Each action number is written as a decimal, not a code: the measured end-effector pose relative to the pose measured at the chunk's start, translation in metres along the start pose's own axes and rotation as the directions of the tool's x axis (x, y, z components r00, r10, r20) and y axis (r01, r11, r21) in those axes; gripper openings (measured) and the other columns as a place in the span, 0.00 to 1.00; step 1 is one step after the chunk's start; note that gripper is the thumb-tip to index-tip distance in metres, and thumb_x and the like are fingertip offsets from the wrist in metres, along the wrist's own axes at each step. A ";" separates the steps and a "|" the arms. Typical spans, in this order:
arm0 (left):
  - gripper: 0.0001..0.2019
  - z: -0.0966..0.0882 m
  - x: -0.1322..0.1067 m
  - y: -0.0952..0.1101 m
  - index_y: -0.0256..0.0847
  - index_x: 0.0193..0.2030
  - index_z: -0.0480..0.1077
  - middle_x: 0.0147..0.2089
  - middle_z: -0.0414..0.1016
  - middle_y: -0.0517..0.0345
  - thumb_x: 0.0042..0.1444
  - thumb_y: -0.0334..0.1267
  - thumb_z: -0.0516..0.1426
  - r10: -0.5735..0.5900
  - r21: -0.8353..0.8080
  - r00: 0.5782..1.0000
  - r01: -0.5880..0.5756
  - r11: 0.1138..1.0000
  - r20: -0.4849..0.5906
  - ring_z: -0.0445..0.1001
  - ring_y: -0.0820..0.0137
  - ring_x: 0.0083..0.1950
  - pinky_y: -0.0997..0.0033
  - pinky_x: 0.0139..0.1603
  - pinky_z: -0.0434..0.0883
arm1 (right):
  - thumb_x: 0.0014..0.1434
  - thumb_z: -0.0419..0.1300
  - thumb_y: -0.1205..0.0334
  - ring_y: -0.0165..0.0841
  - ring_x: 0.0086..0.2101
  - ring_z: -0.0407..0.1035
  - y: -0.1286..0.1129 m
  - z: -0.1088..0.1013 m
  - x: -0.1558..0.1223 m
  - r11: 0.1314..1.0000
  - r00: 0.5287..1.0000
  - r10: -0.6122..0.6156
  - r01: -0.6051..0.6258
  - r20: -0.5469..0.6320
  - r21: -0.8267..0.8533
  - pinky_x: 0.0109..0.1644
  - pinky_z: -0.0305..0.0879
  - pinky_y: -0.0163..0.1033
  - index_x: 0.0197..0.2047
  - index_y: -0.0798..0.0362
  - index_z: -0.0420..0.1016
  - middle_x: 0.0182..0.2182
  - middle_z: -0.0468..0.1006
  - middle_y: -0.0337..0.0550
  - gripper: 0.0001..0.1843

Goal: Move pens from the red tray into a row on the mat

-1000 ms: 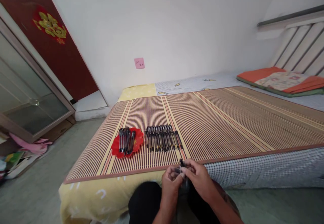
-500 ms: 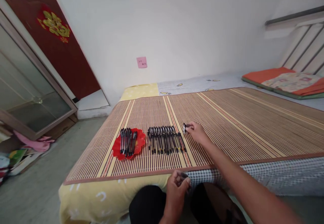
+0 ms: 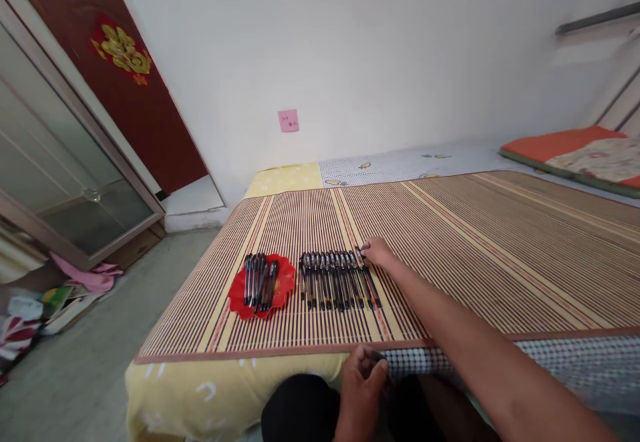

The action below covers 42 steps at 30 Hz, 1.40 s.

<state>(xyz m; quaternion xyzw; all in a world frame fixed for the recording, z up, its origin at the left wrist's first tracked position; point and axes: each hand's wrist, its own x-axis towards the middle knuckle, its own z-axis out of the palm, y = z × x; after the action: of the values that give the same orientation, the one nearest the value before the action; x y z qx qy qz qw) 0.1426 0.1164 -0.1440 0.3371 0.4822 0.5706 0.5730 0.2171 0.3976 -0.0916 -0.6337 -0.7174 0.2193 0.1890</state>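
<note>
Several dark pens [image 3: 335, 282] lie side by side in a row on the striped mat, most with black caps at their far ends. At the far end of the rightmost pen [image 3: 373, 287], my right hand [image 3: 379, 253] pinches a pen cap [image 3: 360, 254], lined up with that pen. Whether the cap is fully seated I cannot tell. My left hand [image 3: 364, 382] is closed low at the mat's front edge, fingers curled; something dark shows between them, too hidden to name. Left of the row, a red scalloped plate [image 3: 236, 304] holds more pens [image 3: 261, 282].
The striped mat [image 3: 440, 249] covers a bed against the white wall [image 3: 380, 62]. A folded orange mat [image 3: 555, 143] lies at the far right. My knees [image 3: 303, 405] are against the bed's front edge. At left stand a brown door [image 3: 145, 109] and a glass-panelled frame [image 3: 75, 162].
My right hand has brought the pen cap leftward to the far end of the rightmost pen. My left hand keeps its curled shape. The view has shifted slightly.
</note>
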 end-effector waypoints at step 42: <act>0.13 0.005 -0.007 0.004 0.41 0.29 0.62 0.22 0.64 0.65 0.52 0.47 0.59 -0.014 0.152 0.998 0.004 0.988 0.065 0.61 0.75 0.23 0.75 0.24 0.59 | 0.59 0.54 0.62 0.35 0.36 0.76 0.026 -0.016 -0.092 0.935 0.993 -0.058 0.092 -0.107 0.344 0.41 0.70 0.36 0.47 0.58 0.79 0.39 0.83 0.50 0.18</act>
<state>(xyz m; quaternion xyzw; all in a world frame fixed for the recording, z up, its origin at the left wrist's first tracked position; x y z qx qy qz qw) 0.1465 0.1112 -0.1373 0.3961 0.5065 0.5182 0.5640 0.2591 0.3106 -0.0919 -0.5723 -0.6811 0.3048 0.3401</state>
